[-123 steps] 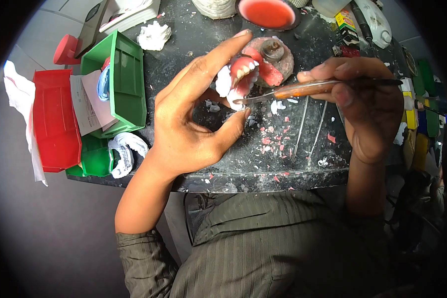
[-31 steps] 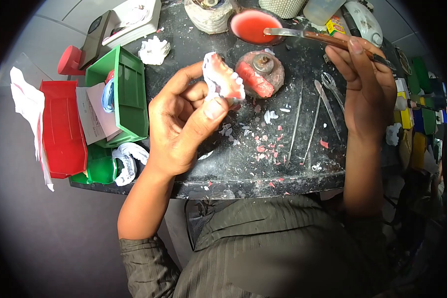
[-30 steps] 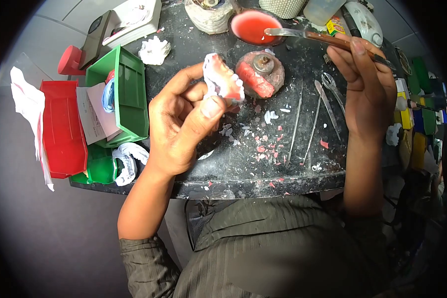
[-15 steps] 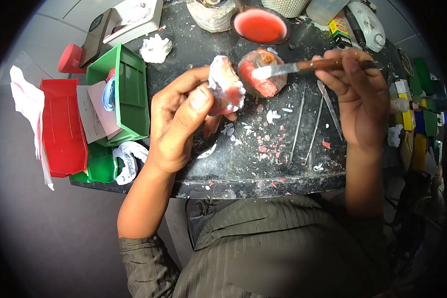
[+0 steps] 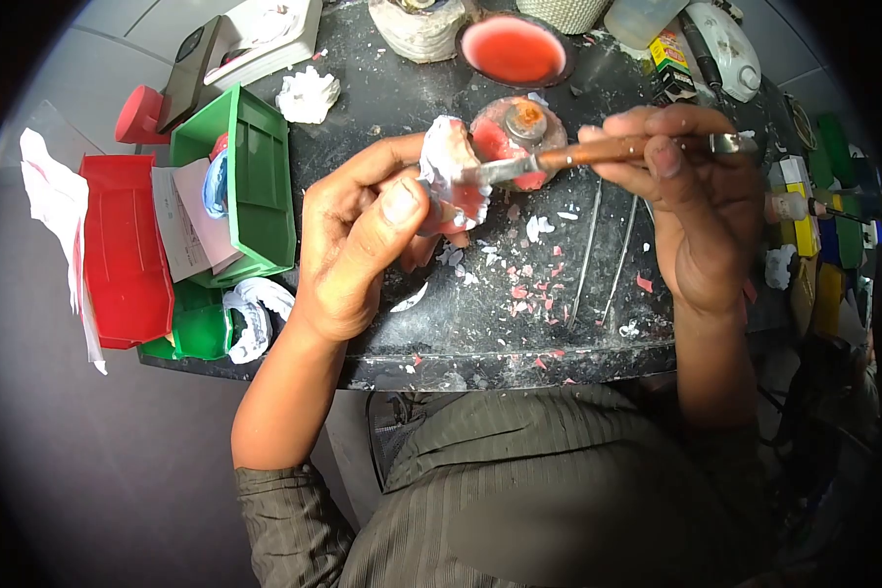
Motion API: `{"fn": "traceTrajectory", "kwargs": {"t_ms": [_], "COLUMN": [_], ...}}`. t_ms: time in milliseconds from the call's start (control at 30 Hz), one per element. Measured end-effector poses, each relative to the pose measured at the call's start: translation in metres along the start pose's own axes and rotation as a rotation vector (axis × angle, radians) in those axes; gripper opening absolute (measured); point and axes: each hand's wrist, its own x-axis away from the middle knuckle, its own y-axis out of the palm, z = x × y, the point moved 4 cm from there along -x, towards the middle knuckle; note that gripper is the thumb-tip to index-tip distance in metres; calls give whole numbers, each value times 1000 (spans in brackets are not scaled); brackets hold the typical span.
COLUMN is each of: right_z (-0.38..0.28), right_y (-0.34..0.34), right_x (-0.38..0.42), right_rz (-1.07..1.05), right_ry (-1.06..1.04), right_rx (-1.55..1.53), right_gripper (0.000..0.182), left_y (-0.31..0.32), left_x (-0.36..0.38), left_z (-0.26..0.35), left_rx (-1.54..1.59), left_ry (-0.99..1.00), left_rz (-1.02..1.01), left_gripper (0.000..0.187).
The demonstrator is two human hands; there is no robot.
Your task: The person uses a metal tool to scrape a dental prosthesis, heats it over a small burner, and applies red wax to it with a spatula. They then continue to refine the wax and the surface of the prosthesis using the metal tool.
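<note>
My left hand (image 5: 363, 225) grips a dental cast (image 5: 443, 152), white with pink wax on it, between thumb and fingers above the bench. In my right hand (image 5: 706, 206) is a wax knife (image 5: 598, 152), held by its brown handle. The metal blade points left, its tip at the right side of the cast; it appears to touch the wax there. Behind the blade stands a round burner (image 5: 527, 116) with an orange-brown top, and pink wax (image 5: 488, 139) lies against it. Part of the cast is hidden by my left fingers.
Wax and plaster scraps (image 5: 529, 284) litter the black bench, near slim metal instruments (image 5: 588, 250). A dish of red wax (image 5: 514, 49) is at the back. Green (image 5: 265, 186) and red (image 5: 122, 255) bins stand left, with a white horseshoe-shaped piece (image 5: 250, 328) at the bench edge.
The wax knife has moved left and down from over the burner to the cast, with my right hand following. The cast has shifted slightly right and tilted.
</note>
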Motion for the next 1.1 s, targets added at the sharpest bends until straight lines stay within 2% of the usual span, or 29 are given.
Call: {"fn": "traceTrajectory", "kwargs": {"t_ms": [100, 167, 400, 467, 600, 833, 900, 1000, 1100], "right_z": [0, 0, -9, -10, -3, -2, 6, 7, 9], "right_y": [1, 1, -13, -38, -40, -35, -36, -21, -11], "right_x": [0, -3, -8, -12, -11, -10, -7, 0, 4], "right_rz": [-38, 32, 38, 400, 425, 389, 306, 253, 201], "right_ry": [32, -11, 12, 22, 62, 53, 105, 163, 202], "right_rx": [16, 53, 80, 147, 278, 115, -120, -206, -163], "right_gripper": [19, 19, 21, 25, 29, 27, 18, 18, 18], "left_y": [-1, 0, -1, -1, -3, -2, -3, -4, -4], "left_x": [0, 0, 1, 1, -1, 0, 0, -1, -1], "left_z": [0, -1, -1, -1, -3, -4, -5, -6, -6], "left_rx": [-16, -32, -30, -2, 2, 14, 18, 35, 30], "left_ry": [2, -11, -26, -45, -47, -73, -73, -76, -65], "left_rz": [-15, -36, -28, 7, -1, 12, 9, -6, -15], "left_gripper": [85, 85, 84, 84, 85, 85, 84, 84, 84]}}
